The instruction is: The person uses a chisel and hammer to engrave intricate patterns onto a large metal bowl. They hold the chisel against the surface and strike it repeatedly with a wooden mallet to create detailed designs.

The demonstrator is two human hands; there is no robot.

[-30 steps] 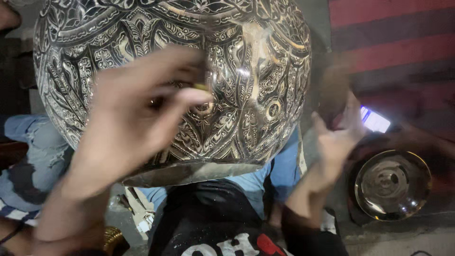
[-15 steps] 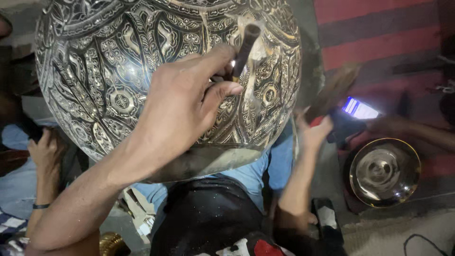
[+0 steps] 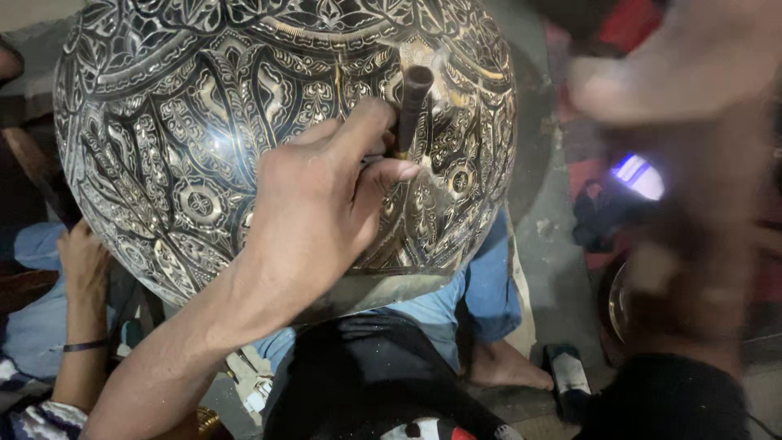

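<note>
Engraved metal vessel [image 3: 244, 138], big and round and covered edge to edge in leaf and flower patterns, fills the upper left of the view and sits propped over the person's lap, right above the blue jeans [image 3: 481, 285] and a dark shirt [image 3: 366, 383]. Left hand [image 3: 318, 212] is pressed against the front of the vessel, thumb and fingers pinched tight round a short dark chisel [image 3: 411, 106], which stands nearly upright with its lower tip against the engraved surface and its blunt top end poking up above the fingers. Right hand [image 3: 684, 65] is up off to the right of the vessel, well clear of it, but it's one big motion blur, so honestly can't tell if it's closed on anything or not. Below the vessel and a bit right there's a bare foot [image 3: 509, 367] on the floor, with a small dark object [image 3: 566, 379] just beside it. Further right of the vessel something glows bluish-white [image 3: 639, 175], too smeared to make out. On the vessel's lower left edge, another person's hand [image 3: 81, 261] rests close to the rim, with a thin dark band [image 3: 85, 345] round that wrist.
</note>
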